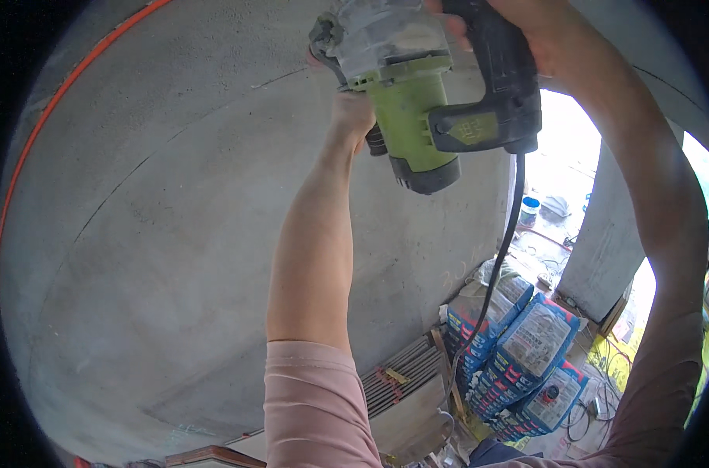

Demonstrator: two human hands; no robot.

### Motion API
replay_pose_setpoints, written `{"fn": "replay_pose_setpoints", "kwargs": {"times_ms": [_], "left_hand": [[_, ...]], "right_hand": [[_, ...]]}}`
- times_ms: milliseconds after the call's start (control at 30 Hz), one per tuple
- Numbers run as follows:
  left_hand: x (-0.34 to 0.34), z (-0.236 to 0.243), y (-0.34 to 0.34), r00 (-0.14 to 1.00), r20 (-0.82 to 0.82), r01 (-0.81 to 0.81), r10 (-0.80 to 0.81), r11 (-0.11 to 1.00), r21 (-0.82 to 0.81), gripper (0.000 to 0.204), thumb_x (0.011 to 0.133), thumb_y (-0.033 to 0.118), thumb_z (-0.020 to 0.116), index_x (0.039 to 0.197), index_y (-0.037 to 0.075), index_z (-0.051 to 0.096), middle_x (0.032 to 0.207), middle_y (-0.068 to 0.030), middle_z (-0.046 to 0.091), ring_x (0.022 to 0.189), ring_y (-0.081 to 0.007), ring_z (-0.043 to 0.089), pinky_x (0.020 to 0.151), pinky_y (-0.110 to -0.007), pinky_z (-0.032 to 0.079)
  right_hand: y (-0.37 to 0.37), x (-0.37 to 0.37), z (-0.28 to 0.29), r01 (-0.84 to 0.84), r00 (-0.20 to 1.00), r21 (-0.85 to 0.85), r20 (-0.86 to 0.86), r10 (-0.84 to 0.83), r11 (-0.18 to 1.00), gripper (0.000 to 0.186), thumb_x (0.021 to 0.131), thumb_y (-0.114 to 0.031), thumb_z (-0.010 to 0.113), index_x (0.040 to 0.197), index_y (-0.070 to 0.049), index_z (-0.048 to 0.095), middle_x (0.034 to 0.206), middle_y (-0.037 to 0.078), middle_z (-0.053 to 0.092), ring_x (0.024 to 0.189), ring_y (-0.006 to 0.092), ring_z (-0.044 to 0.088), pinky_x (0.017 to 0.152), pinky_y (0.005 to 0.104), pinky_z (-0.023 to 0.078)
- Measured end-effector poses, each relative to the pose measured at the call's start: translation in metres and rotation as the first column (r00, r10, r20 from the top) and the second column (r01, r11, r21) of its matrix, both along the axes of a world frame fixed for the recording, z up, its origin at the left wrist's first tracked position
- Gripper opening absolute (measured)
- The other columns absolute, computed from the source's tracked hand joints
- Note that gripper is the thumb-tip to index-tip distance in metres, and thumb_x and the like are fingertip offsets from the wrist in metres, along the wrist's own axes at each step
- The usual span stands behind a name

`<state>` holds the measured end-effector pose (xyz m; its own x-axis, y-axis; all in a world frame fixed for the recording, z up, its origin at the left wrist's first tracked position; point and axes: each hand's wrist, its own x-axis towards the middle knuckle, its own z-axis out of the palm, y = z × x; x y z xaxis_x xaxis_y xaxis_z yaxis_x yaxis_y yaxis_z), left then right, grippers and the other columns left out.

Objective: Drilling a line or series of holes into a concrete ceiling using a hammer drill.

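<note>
Both my hands hold up a green corded power tool (409, 117) against the grey wall, at the top of the view. It has a cloudy clear guard, a green motor body with a dark end cap, and a black D-shaped rear handle. My right hand (526, 23) is wrapped round that rear handle, partly cut off by the upper edge. My left hand (356, 111) is closed at the tool's left side, by a dark grip under the guard; the tool hides most of its fingers. A black power cord (501, 269) hangs from the handle. Blade or bit cannot be seen.
The grey plastered wall (190, 234) bears a thin curved dark line. An orange pipe or cable (54, 97) runs along the far left. Below right stand stacked blue bags (538, 335), beside long metal bars (405, 374). Beyond a bright doorway is a blue bucket (530, 207).
</note>
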<state>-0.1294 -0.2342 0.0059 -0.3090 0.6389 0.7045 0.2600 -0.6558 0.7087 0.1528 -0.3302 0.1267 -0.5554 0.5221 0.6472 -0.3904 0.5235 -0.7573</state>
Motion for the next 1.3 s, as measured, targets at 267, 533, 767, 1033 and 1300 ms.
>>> {"fn": "replay_pose_setpoints", "kwargs": {"times_ms": [267,533,767,1033,1300], "left_hand": [[0.000,0.003,-0.002,0.993,0.033,-0.109,0.115,0.982,-0.152,0.028,0.087,0.011,0.066,0.109,-0.004,0.070,0.098,-0.0106,0.071,0.082,-0.0179,0.063,0.068,-0.035,0.049],[0.024,0.008,0.007,0.972,0.113,-0.187,0.207,0.968,-0.165,0.027,0.084,0.009,0.067,0.107,-0.005,0.070,0.096,-0.0110,0.070,0.081,-0.0190,0.062,0.066,-0.036,0.048],[0.042,0.008,0.009,0.955,0.224,-0.178,0.196,0.979,-0.098,0.026,0.085,-0.001,0.057,0.107,-0.006,0.070,0.098,-0.0154,0.072,0.083,-0.0218,0.065,0.068,-0.037,0.050],[0.034,0.009,0.004,0.965,0.078,-0.237,0.251,0.958,-0.161,0.027,0.083,-0.003,0.056,0.106,-0.007,0.070,0.095,-0.0149,0.071,0.083,-0.0215,0.065,0.068,-0.037,0.051],[0.020,0.010,0.007,0.978,0.003,-0.204,0.210,0.953,-0.222,0.027,0.087,0.009,0.059,0.109,-0.003,0.070,0.092,-0.0118,0.071,0.067,-0.0143,0.060,0.048,-0.037,0.040]], "right_hand": [[-0.011,0.002,0.001,0.210,0.978,-0.023,0.008,-0.210,0.977,0.015,0.088,-0.014,0.060,0.079,-0.003,0.062,0.068,0.009,0.060,0.052,0.0181,0.056,0.051,0.0341,0.048],[0.001,0.012,0.003,0.124,0.991,0.167,-0.065,-0.115,0.978,0.015,0.089,-0.016,0.063,0.083,-0.002,0.064,0.072,0.009,0.062,0.056,0.0182,0.058,0.051,0.0337,0.048],[0.007,0.007,0.016,0.264,0.961,0.178,0.033,-0.274,0.948,0.013,0.089,-0.014,0.064,0.088,-0.001,0.068,0.079,0.010,0.067,0.059,0.0182,0.062,0.055,0.0333,0.049],[-0.005,0.007,0.007,0.341,0.940,0.227,-0.076,-0.333,0.912,0.016,0.090,-0.015,0.065,0.090,0.000,0.069,0.078,0.009,0.066,0.060,0.0187,0.062,0.055,0.0330,0.050],[-0.008,0.013,0.012,0.256,0.966,0.107,-0.006,-0.257,0.961,0.016,0.091,-0.017,0.064,0.089,-0.001,0.067,0.074,0.010,0.064,0.056,0.0201,0.060,0.052,0.0348,0.049]]}}
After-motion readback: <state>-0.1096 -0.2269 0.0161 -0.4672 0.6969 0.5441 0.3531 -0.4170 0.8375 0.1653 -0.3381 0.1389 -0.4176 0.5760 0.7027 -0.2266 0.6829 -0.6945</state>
